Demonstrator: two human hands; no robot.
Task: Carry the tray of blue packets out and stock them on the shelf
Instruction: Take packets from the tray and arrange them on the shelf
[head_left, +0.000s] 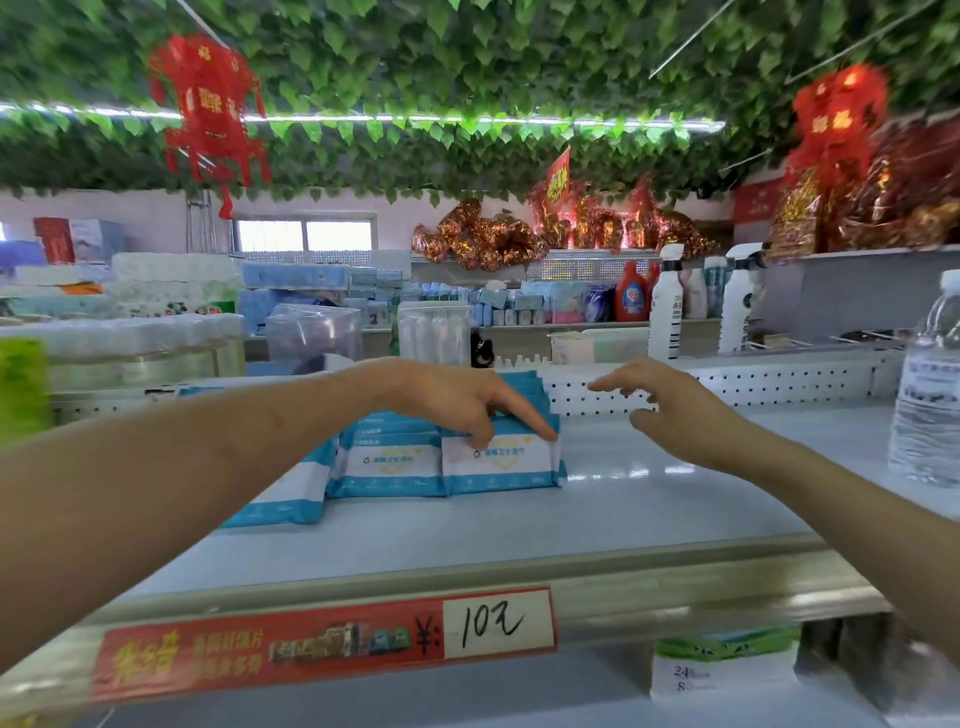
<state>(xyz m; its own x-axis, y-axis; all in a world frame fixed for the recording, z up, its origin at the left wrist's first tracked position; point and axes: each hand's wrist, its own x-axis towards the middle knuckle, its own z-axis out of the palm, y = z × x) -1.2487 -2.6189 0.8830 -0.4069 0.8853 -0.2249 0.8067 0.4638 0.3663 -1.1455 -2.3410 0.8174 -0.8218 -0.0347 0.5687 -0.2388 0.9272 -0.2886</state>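
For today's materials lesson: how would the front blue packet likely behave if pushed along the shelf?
Probably soft: the blue packet looks like a pliable wrapper. Standing on edge, it may topple. The glossy shelf suggests easy sliding.

Single head cam, wide-angle, faces fwd & a bit down across the shelf (649, 499), close up: shelf edge fills lower frame, leaf ceiling (467, 57) up top, store aisles mid-frame.

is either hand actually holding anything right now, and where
Nothing is clearly held. The left hand only touches the top edge of the front blue packet with straight fingers; the right hand hovers empty.
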